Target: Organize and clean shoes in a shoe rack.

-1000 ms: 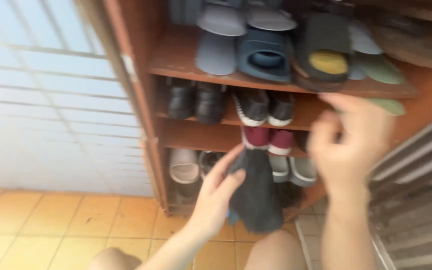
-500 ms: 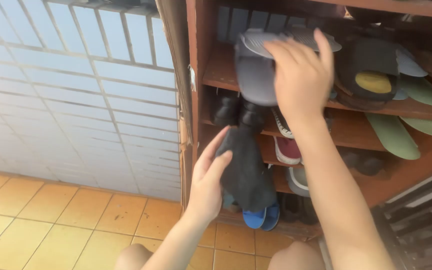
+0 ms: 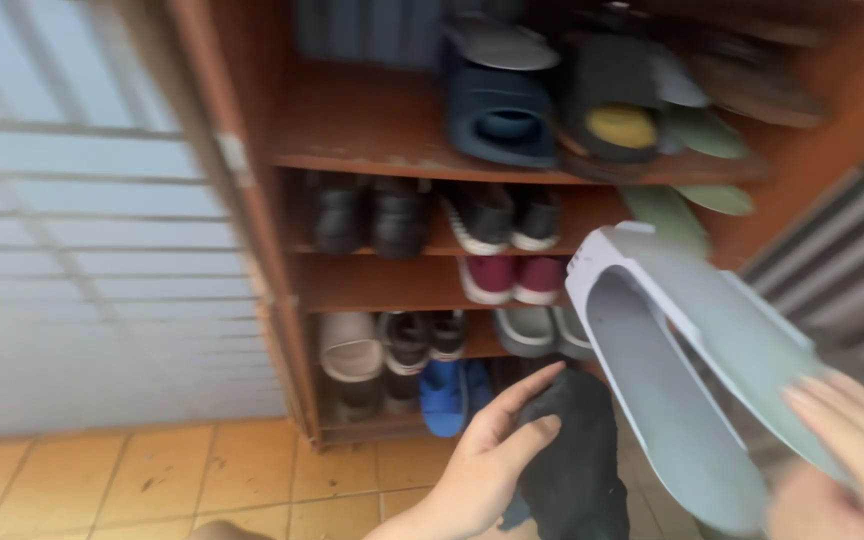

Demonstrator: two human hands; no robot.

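Wooden shoe rack [image 3: 252, 250] stood before us | our right hand [image 3: 842, 470] clamped grey slippers [image 3: 682, 370] sole-to-sole, clear of the rack | left hand [image 3: 487, 465] pinched dark cloth [image 3: 572, 460] below it.

The right hand [image 3: 857, 460] is cut off by the lower right corner, only its fingers [image 3: 832, 415] showing on the grey slippers [image 3: 692, 370]. Below the left hand's [image 3: 482, 470] fingers, the dark cloth [image 3: 572, 460] runs off the bottom edge; motion blur smears the shoe shelf [image 3: 402, 160]

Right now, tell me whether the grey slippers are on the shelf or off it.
Off: the right hand holds the grey slippers in front of the rack.
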